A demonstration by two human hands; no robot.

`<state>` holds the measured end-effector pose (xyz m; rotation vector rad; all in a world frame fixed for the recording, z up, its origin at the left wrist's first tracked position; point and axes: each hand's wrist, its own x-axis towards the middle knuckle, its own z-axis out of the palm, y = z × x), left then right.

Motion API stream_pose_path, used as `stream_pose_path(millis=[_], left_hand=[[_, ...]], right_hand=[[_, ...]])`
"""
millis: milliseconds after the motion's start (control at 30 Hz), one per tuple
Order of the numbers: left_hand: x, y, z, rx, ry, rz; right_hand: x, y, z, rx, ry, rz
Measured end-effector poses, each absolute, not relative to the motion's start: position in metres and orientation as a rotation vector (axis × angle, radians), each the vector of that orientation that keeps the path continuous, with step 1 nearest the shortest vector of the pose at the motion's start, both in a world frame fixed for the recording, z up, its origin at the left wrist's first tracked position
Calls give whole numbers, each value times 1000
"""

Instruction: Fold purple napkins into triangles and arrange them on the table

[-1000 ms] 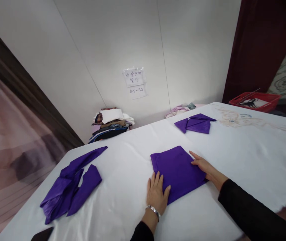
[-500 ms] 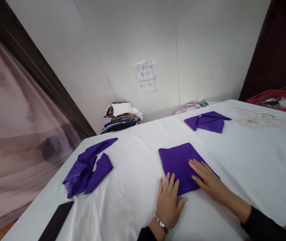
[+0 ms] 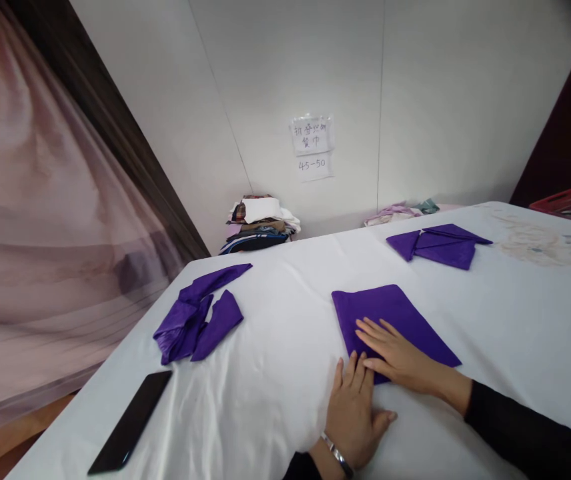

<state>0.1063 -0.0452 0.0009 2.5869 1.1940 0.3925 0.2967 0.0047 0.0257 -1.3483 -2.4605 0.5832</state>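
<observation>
A purple cloth napkin (image 3: pixel 390 303), folded into a flat four-sided shape, lies on the white tablecloth (image 3: pixel 275 373) in front of me. My right hand (image 3: pixel 390 350) rests flat on its near part, fingers stretched out. Beside it, my left hand (image 3: pixel 353 407), with a silver bracelet at the wrist, has its fingertips at the napkin's near left edge. The fingers of both hands are extended, and the two hands nearly touch. The napkin's near left corner is partly hidden under them.
A folded purple cloth figure (image 3: pixel 195 320) lies at left, and another purple folded napkin (image 3: pixel 440 247) at back right. A black phone-like slab (image 3: pixel 133 423) is near the left edge. Behind stand stacked clothes (image 3: pixel 260 227), a wall sign (image 3: pixel 312 137) and a red basket (image 3: pixel 570 198).
My right hand has slid left across the napkin, closer to my left hand. The left hand stays at the near edge. The camera view has turned slightly left.
</observation>
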Motion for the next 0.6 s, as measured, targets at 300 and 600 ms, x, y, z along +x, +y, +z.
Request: stream_pose_path(millis=[300,600], left_hand=[[104,-43,-3,2493,1193,242],[105,-41,-9,2497,1154,222]], right_hand=[[269,72,5,-1188,-2690,723],[259,120,2,-1308,-2697,618]])
